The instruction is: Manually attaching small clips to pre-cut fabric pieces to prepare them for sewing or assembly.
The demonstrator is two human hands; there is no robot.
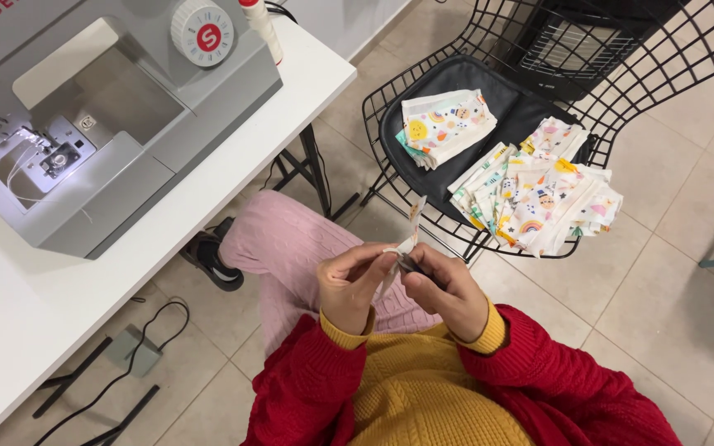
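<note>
Your left hand [349,285] & right hand [448,289] both pinched a small printed fabric piece [411,227] over your lap, w/ something dark in the right grip, can't tell what. Fabric looked light, floppy; best held at the edge. Wire chair [456,49] held two stacks of fabric pieces [539,198]. Sewing machine [101,116] sat on the tabletop [233,157].

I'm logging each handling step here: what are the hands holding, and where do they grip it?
Both hands, left hand and right hand, pinch a small printed fabric piece at its lower end; the rest sticks up.
</note>
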